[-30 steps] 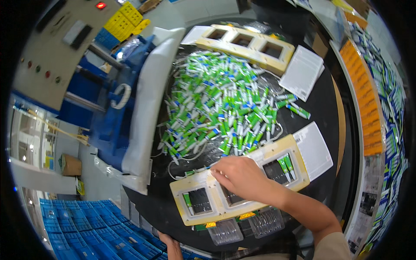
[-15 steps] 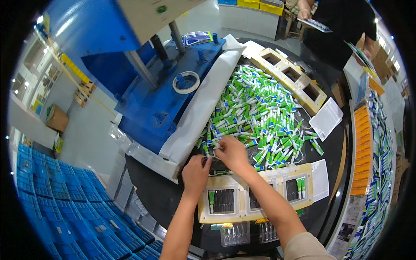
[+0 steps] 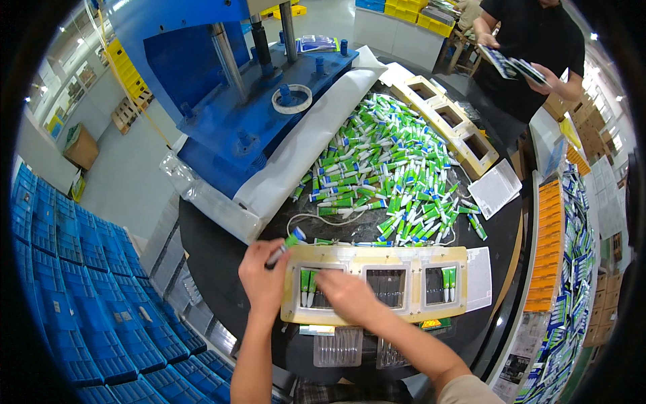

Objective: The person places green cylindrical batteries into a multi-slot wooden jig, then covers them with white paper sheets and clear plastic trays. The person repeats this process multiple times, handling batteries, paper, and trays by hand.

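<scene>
One green tube (image 3: 288, 245) juts from the left hand (image 3: 261, 276).

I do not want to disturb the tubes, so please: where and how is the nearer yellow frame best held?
Probably hold the frame by its two short ends, coming from left and right. It is long and lies flat, its ends are solid, and its outer windows show green tubes, so the windows are best avoided.
</scene>
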A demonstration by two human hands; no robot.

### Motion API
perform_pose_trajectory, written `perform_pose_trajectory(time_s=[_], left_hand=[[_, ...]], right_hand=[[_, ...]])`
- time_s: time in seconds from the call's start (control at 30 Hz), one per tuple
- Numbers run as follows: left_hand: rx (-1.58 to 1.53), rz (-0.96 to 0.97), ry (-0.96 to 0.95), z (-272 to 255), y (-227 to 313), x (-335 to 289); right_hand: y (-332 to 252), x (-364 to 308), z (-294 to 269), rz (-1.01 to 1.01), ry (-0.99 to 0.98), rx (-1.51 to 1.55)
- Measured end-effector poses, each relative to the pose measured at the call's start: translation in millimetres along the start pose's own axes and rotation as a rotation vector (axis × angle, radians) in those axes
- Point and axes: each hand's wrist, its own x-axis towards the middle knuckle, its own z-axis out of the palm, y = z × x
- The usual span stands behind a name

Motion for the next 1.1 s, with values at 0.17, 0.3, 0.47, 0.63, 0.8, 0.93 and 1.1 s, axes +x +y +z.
perform_pose_trajectory(time_s=[0.17,0.3,0.47,0.63,0.8,0.93,1.1], left_hand=[[-0.119,0.087,-0.179,2,31,-84],[0.174,0.362,-0.198,17,20,-106],[0.307,0.369,-0.173,24,10,-107],[0.219,0.310,-0.293,12,5,-104],[0.371,0.354,-0.537,-11,-22,-94],[0.403,0.337,-0.621,-16,-35,-99],[0.423,0.311,-0.605,-19,-33,-103]], right_hand=[[82,55,-14,0.239,0.242,-0.185],[123,82,10,0.237,-0.114,-0.440],[100,56,-13,0.213,0.155,-0.284],[18,-14,-55,0.449,0.189,0.018],[-27,-49,-46,0.278,0.228,0.014],[-32,-44,-26,0.190,0.246,-0.090],[-35,-40,-8,0.170,0.245,-0.144]])
